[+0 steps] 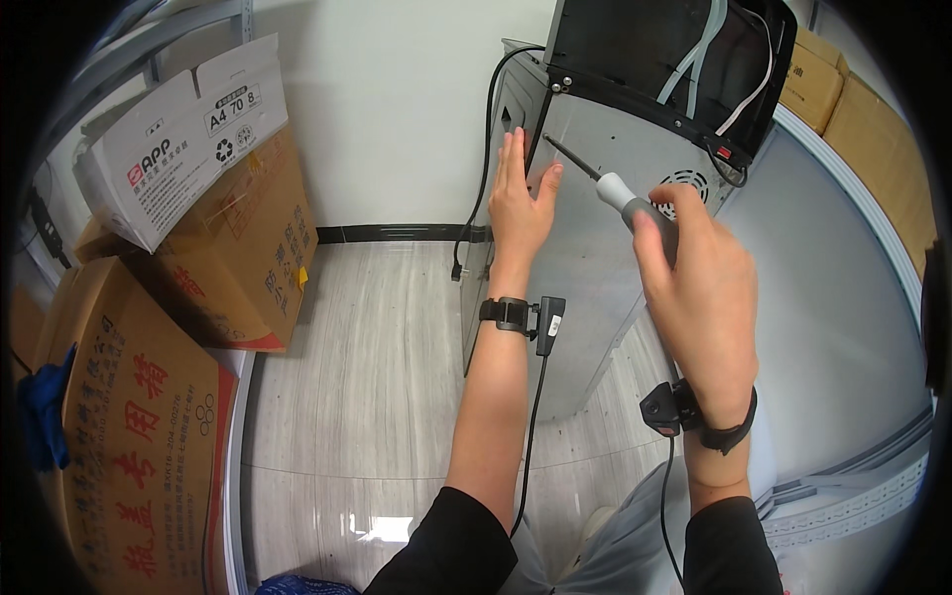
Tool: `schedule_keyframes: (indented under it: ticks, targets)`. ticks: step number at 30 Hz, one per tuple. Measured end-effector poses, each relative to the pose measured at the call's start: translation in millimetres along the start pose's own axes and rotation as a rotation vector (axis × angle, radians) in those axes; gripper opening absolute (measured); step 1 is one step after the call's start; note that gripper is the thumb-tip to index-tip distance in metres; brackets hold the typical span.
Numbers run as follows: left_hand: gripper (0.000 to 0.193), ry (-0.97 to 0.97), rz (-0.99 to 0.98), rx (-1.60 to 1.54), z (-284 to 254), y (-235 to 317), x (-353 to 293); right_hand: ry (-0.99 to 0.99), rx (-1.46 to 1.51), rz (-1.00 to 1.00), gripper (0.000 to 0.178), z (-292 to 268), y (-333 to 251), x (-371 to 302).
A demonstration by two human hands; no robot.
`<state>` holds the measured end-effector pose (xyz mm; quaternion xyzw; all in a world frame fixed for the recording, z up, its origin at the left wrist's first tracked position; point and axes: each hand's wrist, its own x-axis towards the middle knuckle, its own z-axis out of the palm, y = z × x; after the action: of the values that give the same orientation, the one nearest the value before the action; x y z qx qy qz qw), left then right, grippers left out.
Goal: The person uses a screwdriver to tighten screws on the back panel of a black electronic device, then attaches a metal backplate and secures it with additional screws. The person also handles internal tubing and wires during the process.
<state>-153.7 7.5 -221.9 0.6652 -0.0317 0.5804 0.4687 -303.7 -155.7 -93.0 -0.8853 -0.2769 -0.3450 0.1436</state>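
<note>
My right hand (699, 273) is wrapped round the grey-and-white handle of a screwdriver (615, 188). Its dark shaft slants up and left, and the tip meets the upper left edge of a grey metal cabinet (585, 288), at or beside a small screw. Against that same edge lies my left hand (521, 203), fingers stretched upward and thumb apart, holding nothing. On top of the cabinet a black open housing (635, 59) is tilted up, with pale flat cables (699, 59) and a red switch (724, 153). Round vent slots show partly behind my right hand.
A black power cord (486, 149) hangs down the cabinet's left side, its plug (457, 270) near the floor. Stacked cardboard boxes (248, 228) and a white carton (188, 139) fill the left. Metal-framed panels (823, 297) and more boxes (873, 139) stand right. Wrist-strapped devices trail cables.
</note>
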Motion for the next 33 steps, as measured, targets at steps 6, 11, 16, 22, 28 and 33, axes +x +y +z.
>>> schedule_keyframes:
  ticks: [6, 11, 16, 22, 28, 33]
  targets:
    - [0.066, -0.007, -0.009, -0.012, 0.8, -1.4, 0.0, 0.015, 0.104, -0.074, 0.030, -0.6, -1.1, -0.1]
    - [0.066, -0.002, -0.004, -0.003, 0.3, -0.8, 0.4, 0.052, 0.088, -0.088, 0.030, 0.1, 2.1, -0.8]
    - [0.066, 0.000, -0.001, 0.004, 0.9, -0.8, 0.0, 0.069, 0.033, -0.011, 0.022, -0.4, -0.1, 0.1]
    - [0.066, -0.006, -0.005, 0.005, 1.2, -0.1, -0.2, 0.119, 0.071, -0.127, 0.023, 5.0, 4.8, 0.6]
    - [0.066, -0.005, -0.003, 0.016, -1.0, -1.8, 0.8, 0.045, 0.100, -0.099, 0.033, 3.9, 3.3, -1.5]
    - [0.066, -0.007, -0.006, 0.005, 0.1, -0.4, 0.0, 0.112, -0.046, -0.098, 0.028, 4.8, -1.1, -6.5]
